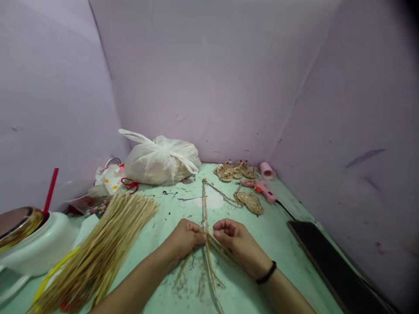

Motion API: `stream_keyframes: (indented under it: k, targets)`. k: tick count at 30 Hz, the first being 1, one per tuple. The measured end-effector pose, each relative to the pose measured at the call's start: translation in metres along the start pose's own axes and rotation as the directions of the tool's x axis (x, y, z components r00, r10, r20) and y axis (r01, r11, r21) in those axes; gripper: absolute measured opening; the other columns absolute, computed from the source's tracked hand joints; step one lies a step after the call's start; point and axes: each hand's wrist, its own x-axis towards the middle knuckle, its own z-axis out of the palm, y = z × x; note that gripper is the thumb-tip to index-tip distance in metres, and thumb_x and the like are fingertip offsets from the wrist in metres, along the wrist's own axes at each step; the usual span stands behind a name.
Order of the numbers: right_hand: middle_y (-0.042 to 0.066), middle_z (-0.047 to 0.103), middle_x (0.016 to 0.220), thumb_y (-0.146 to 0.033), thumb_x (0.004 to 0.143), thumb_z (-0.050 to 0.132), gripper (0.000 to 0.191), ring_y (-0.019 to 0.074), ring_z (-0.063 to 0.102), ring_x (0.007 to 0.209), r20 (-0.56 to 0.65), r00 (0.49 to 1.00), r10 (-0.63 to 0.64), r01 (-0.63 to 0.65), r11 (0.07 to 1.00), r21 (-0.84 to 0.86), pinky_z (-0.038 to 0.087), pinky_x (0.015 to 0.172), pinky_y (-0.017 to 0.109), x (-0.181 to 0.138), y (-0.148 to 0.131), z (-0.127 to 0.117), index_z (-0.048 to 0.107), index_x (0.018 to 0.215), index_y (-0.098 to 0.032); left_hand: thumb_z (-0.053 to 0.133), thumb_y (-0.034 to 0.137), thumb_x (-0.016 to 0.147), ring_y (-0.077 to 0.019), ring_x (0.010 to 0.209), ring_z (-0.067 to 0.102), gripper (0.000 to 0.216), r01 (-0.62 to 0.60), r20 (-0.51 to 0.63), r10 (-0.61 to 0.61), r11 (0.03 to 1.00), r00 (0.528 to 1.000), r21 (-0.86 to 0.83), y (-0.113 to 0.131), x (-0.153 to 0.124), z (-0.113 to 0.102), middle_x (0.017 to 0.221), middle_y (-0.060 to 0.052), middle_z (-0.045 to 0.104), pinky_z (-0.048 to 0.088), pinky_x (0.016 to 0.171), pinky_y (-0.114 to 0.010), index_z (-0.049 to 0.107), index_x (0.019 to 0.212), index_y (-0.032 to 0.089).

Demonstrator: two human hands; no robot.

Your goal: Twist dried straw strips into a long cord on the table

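Observation:
A thin braided straw cord (205, 205) runs down the middle of the table, with loose straw strands (210, 270) splaying from its lower end. My left hand (186, 237) pinches the braid from the left, thumb and forefinger closed where the strands part. On the right, my right hand (234, 242) is curled close to the same spot, with a strand running down beneath its palm. Its fingertips are bent inward around the strand, partly hidden from view. Further up, the cord bends over and leads toward a coiled straw piece (253, 203) on the right.
A bundle of dry straw (98, 248) lies at left, beside a white pot (54, 244). Behind stand a tied white plastic bag (162, 161) and several woven straw pieces (225, 172). To the right are a pink glue gun (266, 192), a pink roll (266, 170) and a dark flat object (327, 266).

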Motion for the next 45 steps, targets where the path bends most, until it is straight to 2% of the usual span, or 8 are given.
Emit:
stream_keyframes:
  k: [5,11,22,31,35,38,42,45]
  targets:
    - [-0.004,0.048,0.051,-0.03,0.059,0.061,0.019,0.0051,0.037,0.045,-0.018,0.998,-0.064,0.063,0.996,-0.059,0.028,0.045,0.019,0.004,0.006,0.004,0.052,0.064,-0.014,0.055,0.026,0.052,-0.0019,0.034,0.017,0.019,0.007,0.002,-0.007,1.0,1.0,-0.02,-0.001,0.001,0.0,0.032,0.008,0.027,0.008,0.038,-0.021,0.042,0.042,0.015]
    - [0.0,0.056,0.057,-0.026,0.066,0.054,0.015,0.0086,0.045,0.052,-0.073,0.982,-0.174,0.139,0.93,-0.341,0.034,0.05,0.019,0.004,0.016,0.001,0.061,0.065,-0.012,0.058,0.03,0.053,-0.0014,0.033,0.017,0.02,0.023,0.001,-0.023,0.999,1.0,-0.028,-0.001,0.0,0.0,0.034,0.008,0.03,0.006,0.037,-0.02,0.047,0.047,0.014]
    - [-0.002,0.049,0.045,-0.031,0.072,0.046,0.029,0.0068,0.039,0.043,0.034,0.992,-0.123,0.126,0.906,-0.404,0.027,0.042,0.018,-0.002,0.012,0.004,0.056,0.052,-0.013,0.062,0.035,0.052,-0.0007,0.03,0.017,0.024,0.045,-0.013,-0.045,0.999,0.999,-0.019,-0.003,0.002,0.0,0.033,0.009,0.031,0.007,0.036,-0.021,0.052,0.053,0.013]
    - [-0.001,0.052,0.043,-0.018,0.06,0.05,0.012,0.0073,0.042,0.042,-0.135,0.983,-0.122,0.031,0.843,-0.537,0.025,0.04,0.018,0.003,0.009,0.009,0.058,0.052,-0.014,0.054,0.028,0.054,-0.0025,0.034,0.021,0.017,-0.027,0.006,0.027,0.996,1.0,0.088,-0.002,0.003,0.002,0.033,0.007,0.033,0.011,0.038,-0.02,0.048,0.046,0.014]
    - [-0.002,0.05,0.04,-0.014,0.057,0.05,0.01,0.0062,0.04,0.04,-0.13,0.99,-0.057,-0.013,0.873,-0.487,0.024,0.039,0.018,0.005,0.007,0.009,0.056,0.049,-0.014,0.049,0.022,0.054,-0.0036,0.035,0.021,0.016,-0.069,0.006,0.069,0.965,0.998,0.252,-0.006,0.009,0.001,0.033,0.006,0.03,0.011,0.039,-0.022,0.042,0.041,0.015]
    - [-0.003,0.047,0.037,-0.014,0.058,0.05,0.011,0.0055,0.037,0.036,-0.013,0.999,0.038,-0.04,0.921,-0.387,0.025,0.037,0.018,0.004,0.002,0.006,0.054,0.048,-0.014,0.048,0.019,0.052,-0.0035,0.039,0.016,0.018,-0.116,-0.006,0.125,0.942,0.992,0.314,-0.009,0.013,0.001,0.036,0.007,0.022,0.009,0.041,-0.022,0.037,0.039,0.016]
    - [-0.005,0.045,0.038,-0.017,0.06,0.054,0.011,0.0045,0.037,0.036,0.154,0.979,0.132,-0.099,0.974,-0.205,0.031,0.04,0.018,0.002,-0.01,-0.001,0.053,0.05,-0.014,0.048,0.022,0.052,-0.0039,0.041,0.017,0.016,-0.169,0.017,0.171,0.95,0.985,0.261,-0.008,0.012,0.001,0.038,0.007,0.024,0.011,0.042,-0.022,0.038,0.04,0.016]
    - [-0.006,0.045,0.04,-0.018,0.058,0.059,0.009,0.0032,0.036,0.038,0.141,0.987,0.072,-0.053,0.989,-0.136,0.028,0.04,0.017,0.003,-0.013,-0.003,0.054,0.053,-0.013,0.049,0.026,0.051,-0.0037,0.041,0.019,0.015,-0.153,0.015,0.153,0.97,0.988,0.189,-0.005,0.009,0.002,0.039,0.006,0.028,0.012,0.042,-0.021,0.044,0.043,0.014]
